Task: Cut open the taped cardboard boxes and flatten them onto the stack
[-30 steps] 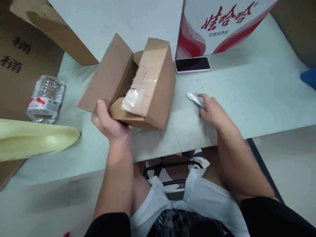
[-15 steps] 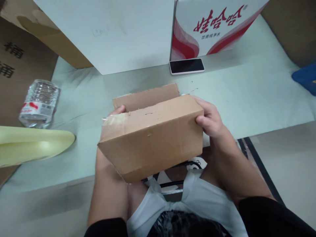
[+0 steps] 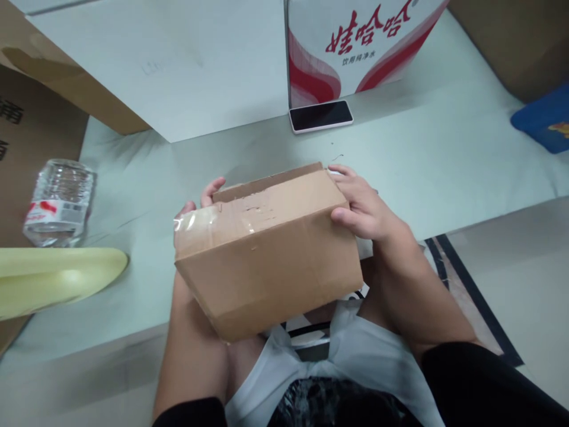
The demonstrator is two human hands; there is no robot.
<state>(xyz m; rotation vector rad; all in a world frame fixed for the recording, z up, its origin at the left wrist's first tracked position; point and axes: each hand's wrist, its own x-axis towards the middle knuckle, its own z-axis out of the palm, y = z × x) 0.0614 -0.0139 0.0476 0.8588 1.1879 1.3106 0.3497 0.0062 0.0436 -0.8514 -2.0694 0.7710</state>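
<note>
A brown cardboard box [image 3: 275, 255] is tilted above my lap, with a raised flap along its far side and clear tape at its left end. My left hand [image 3: 202, 198] holds the left end from behind; its fingertips show over the edge and the rest is hidden by the box. Against the right end, my right hand [image 3: 362, 204] grips with the thumb on the near face and the fingers over the far corner. The box's contents cannot be seen.
A phone [image 3: 320, 116] lies on the pale green cloth [image 3: 444, 148], before a white box [image 3: 231, 71] and a red-and-white carton [image 3: 355, 47]. Leftward are a clear bottle [image 3: 60, 201] and a yellow-green object [image 3: 62, 276]. A blue object [image 3: 544, 121] sits right.
The far flap has folded lower over the box. My left fingers have lifted into fuller view at the far left corner, and my right hand has shifted slightly left. The camera view has turned slightly.
</note>
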